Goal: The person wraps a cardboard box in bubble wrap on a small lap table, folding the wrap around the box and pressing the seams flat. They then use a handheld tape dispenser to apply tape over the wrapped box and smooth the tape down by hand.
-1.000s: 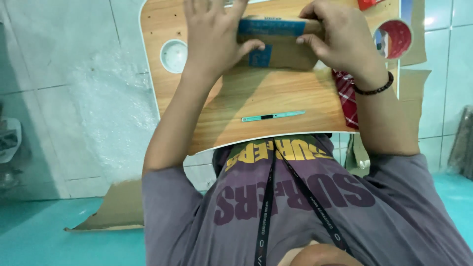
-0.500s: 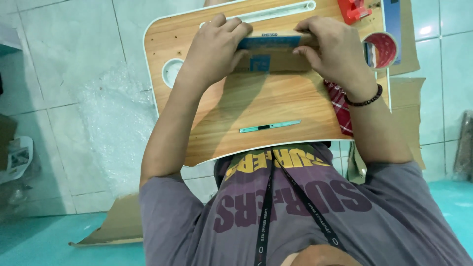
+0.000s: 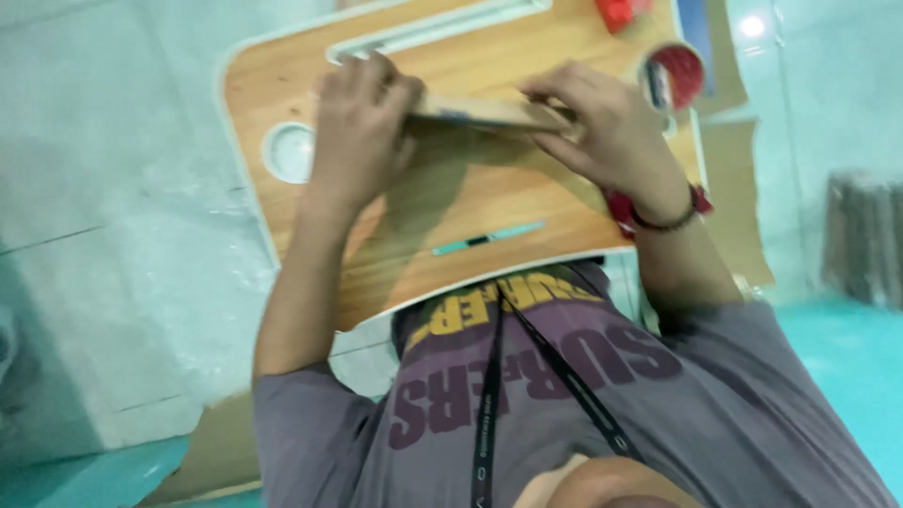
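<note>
My left hand (image 3: 359, 127) and my right hand (image 3: 602, 127) each grip one end of a flat brown cardboard piece (image 3: 489, 111), held edge-on just above a wooden lap table (image 3: 489, 202) with a white rim. A bit of blue shows on the piece near my left hand. A teal pen (image 3: 487, 239) lies on the table nearer my body. A dark bead bracelet sits on my right wrist.
The table has a round recess (image 3: 290, 150) at its left and a long slot (image 3: 437, 28) along its far side. A red tape roll (image 3: 673, 73) and a red object (image 3: 621, 11) lie at the far right. Brown cardboard (image 3: 738, 202) lies on the tiled floor.
The piece between my hands has tipped, so its blue face now hardly shows and its brown edge faces me. Both hands keep hold. The view has shifted right and closer.
</note>
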